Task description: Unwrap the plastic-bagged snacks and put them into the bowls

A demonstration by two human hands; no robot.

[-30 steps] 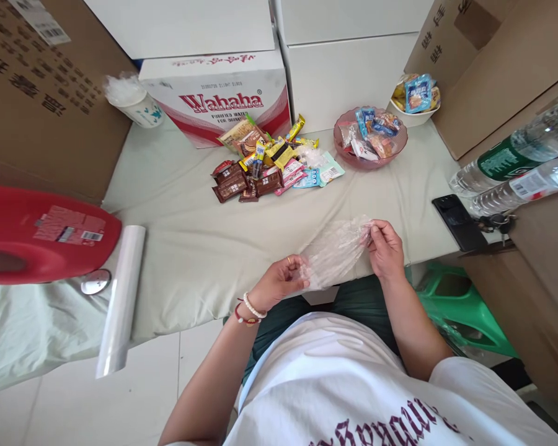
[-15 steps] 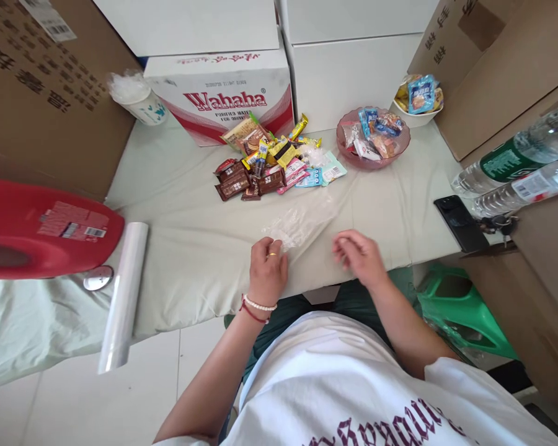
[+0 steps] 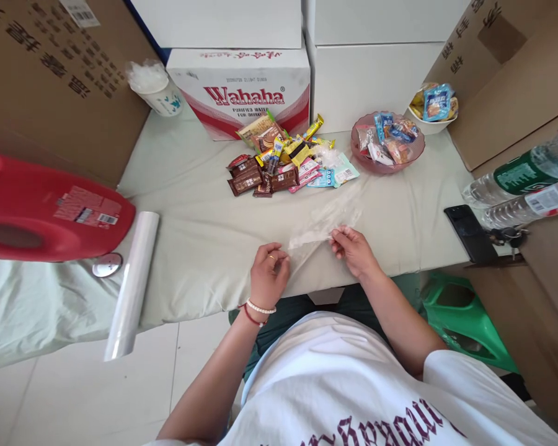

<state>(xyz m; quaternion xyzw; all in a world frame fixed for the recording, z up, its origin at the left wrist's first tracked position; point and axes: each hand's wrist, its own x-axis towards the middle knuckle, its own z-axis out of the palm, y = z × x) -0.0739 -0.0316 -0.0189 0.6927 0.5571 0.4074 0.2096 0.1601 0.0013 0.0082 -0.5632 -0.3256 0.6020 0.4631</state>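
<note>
Clear plastic bag (image 3: 328, 218): lies crumpled and mostly flat on the pale cloth (image 3: 204, 235), near the front edge of the table, between the two hands and just in front of the snack pile.
Right hand (image 3: 353, 251): pinches the bag's near edge between thumb and fingertips, narrow grip, wrist over the table edge.
Left hand (image 3: 270, 272): fingers curled in tight, tips at the bag's near left corner; cannot tell whether any film is actually pinched. Ring on one finger, bead and red-cord bracelets on the wrist.
Snack pile (image 3: 283, 167): wrapped bars and sweets, brown, yellow, pink and pale blue, heaped beyond the bag, apart from it.
Wahaha box (image 3: 242, 93): white and red carton right behind the pile.
Pink bowl (image 3: 416, 152): right of the pile, holds more wrapped snacks.
White bowl (image 3: 430, 127): just behind the pink one, also filled.
Roll of clear film (image 3: 132, 285): well left of the hands, juts past the table edge.
Red jug (image 3: 51, 214): on its side, far left, beside the roll.
Phone (image 3: 467, 232): dark, face up, right of the right hand, with keys (image 3: 509, 234) beside it.
Water bottles (image 3: 521, 173): two, on their sides, far right.
Green stool (image 3: 465, 310): on the floor, lower right.
</note>
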